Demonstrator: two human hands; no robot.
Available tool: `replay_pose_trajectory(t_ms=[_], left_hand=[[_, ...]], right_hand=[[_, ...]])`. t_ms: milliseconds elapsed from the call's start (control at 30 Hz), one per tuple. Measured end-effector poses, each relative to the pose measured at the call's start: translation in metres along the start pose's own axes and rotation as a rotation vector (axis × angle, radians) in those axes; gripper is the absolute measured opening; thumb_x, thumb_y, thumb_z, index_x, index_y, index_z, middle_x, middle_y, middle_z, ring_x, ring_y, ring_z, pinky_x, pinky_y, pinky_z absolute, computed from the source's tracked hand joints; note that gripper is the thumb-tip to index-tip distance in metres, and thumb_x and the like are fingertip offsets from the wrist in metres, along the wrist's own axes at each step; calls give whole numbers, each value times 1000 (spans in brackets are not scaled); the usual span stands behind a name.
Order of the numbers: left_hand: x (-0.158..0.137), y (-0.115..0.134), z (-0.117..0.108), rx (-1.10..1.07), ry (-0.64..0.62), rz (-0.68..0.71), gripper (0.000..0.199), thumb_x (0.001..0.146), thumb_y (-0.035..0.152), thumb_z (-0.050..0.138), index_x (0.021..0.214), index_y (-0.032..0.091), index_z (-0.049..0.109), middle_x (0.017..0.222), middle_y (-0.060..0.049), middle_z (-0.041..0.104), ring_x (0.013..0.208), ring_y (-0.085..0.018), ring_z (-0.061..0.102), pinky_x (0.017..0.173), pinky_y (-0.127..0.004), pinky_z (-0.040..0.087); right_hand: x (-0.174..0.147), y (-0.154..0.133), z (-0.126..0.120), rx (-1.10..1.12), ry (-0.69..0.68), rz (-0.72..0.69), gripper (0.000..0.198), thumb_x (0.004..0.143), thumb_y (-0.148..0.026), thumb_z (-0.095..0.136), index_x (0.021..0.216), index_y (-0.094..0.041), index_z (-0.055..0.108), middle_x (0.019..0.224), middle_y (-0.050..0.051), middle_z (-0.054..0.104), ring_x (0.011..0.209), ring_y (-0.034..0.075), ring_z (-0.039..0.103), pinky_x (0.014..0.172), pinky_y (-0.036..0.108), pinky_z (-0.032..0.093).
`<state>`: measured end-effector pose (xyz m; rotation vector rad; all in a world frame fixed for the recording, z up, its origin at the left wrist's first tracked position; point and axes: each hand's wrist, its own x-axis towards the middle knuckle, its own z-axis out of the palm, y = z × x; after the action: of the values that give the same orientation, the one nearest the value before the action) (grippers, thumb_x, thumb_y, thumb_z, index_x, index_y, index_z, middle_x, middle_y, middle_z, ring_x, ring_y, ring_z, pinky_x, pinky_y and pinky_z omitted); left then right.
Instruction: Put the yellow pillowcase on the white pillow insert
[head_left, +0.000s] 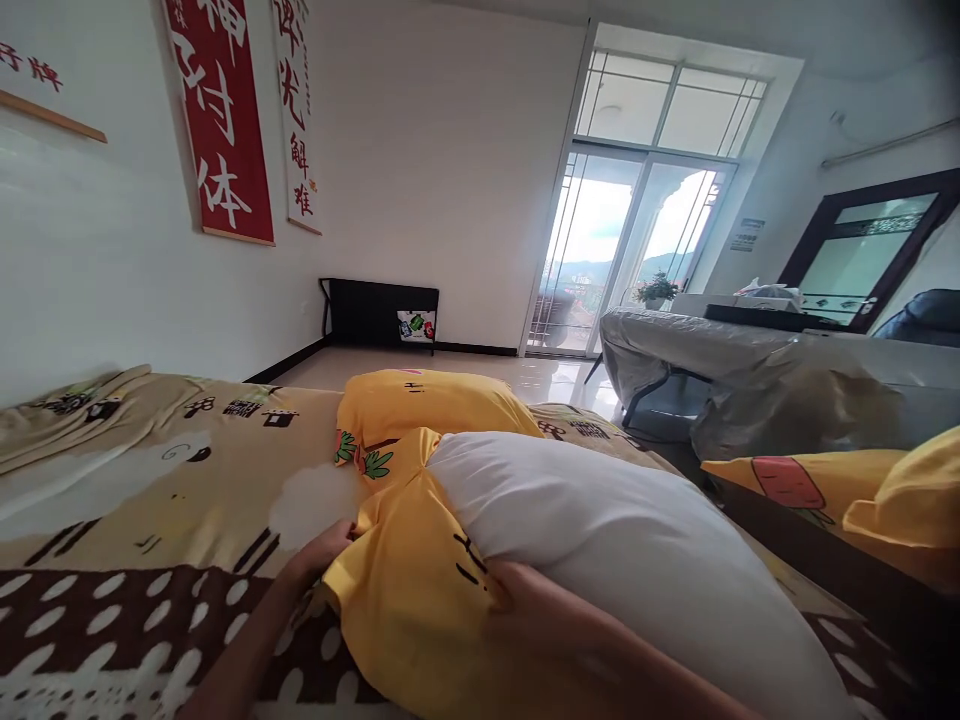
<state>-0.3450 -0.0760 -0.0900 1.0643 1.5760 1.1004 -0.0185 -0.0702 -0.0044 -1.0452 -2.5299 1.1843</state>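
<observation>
A white pillow lies at an angle on the bed, its far left corner inside a yellow pillowcase. Most of the pillow is bare. My left hand is closed on the left edge of the pillowcase, its fingertips partly hidden by the folds. On the other side, my right hand grips the pillowcase where the cloth meets the pillow; its fingers are partly hidden and blurred. Just beyond lies another yellow pillow with "Hi" printed on it.
A patterned blanket covers the bed. At right is more yellow cloth with a carrot print. Beyond it stands a plastic-covered table with a potted plant. A black panel leans near the far wall, left of glass doors.
</observation>
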Motion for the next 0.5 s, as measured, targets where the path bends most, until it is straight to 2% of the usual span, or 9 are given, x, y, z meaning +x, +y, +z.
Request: replay_pose_trajectory(t_ms=[67,133,200,267,333,400,500], left_hand=[[-3,5,14,39,39,28,26,46,18,69,70,15,61,74,-4,68,80,-24,60,65,-27,45],[-7,10,28,60,47,64,25,48,19,69,71,16,60,73,-3,66,77,-22,58,65,-26,44],[-10,12,38,74,49,103,23,48,19,68,69,16,60,69,-2,64,74,-20,56,63,-24,43],[-10,13,41,81,79,132,20,47,18,67,65,16,58,65,-1,62,72,-19,54,61,-23,41],[-6,14,35,70,120,131,16,46,16,64,61,15,57,63,0,60,70,-18,53,58,-23,39],[-2,17,22,37,155,112,11,47,15,59,58,14,57,60,0,58,65,-16,50,55,-22,37],[-1,23,2,-47,186,88,2,48,16,51,50,15,52,50,3,49,53,-11,42,48,-21,30]], right_hand=[[13,-17,6,-145,8,4,18,62,-21,57,80,-19,60,84,2,65,72,17,54,58,25,38],[29,-32,2,-59,63,-26,9,63,-22,55,71,-20,55,74,1,62,66,15,53,56,25,37],[42,-42,-17,200,166,-7,6,65,-25,54,68,-20,53,66,0,58,61,14,51,55,25,38],[47,-40,-45,402,300,83,13,62,-29,59,68,-19,53,65,-1,55,59,12,50,55,25,39],[42,-27,-73,435,416,199,22,58,-33,67,68,-18,55,66,-1,55,60,11,49,55,24,38],[31,-7,-93,344,381,266,30,55,-39,72,69,-16,58,64,-2,54,58,10,46,52,22,34],[16,20,-99,175,152,283,36,61,-47,69,70,-13,61,59,-3,51,53,7,39,47,21,26]])
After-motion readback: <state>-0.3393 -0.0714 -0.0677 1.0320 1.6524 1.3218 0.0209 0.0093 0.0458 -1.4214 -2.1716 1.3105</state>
